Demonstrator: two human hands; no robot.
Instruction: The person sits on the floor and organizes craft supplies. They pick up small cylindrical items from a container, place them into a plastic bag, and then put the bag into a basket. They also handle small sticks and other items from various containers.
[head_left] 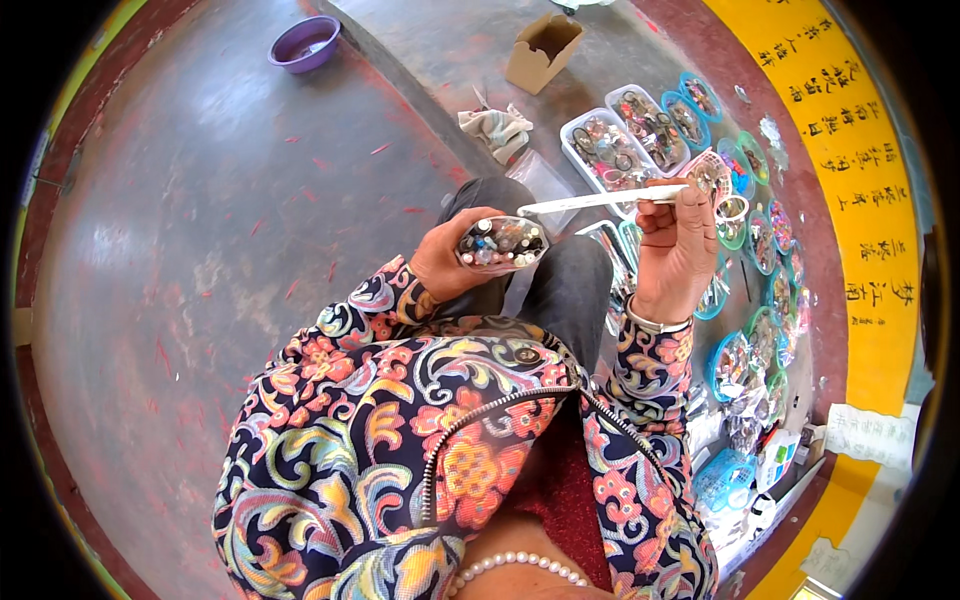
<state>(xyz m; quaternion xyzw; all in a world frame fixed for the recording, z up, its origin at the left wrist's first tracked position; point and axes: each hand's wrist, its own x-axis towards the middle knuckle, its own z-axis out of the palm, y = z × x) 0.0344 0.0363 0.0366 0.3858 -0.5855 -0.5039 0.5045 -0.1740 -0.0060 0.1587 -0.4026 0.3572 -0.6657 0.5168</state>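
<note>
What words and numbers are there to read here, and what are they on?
Yellow wall band: large black characters; I won't copy them out.
White paper sheet: writing too faint and small to read.
White packet with blue and green patches: too small to make out.
White stick in the right hand: no writing visible.

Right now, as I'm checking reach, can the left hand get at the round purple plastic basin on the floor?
Probably not: the basin looks well beyond the left hand, across grey floor, and that hand holds a clear, oval-topped container.
</note>
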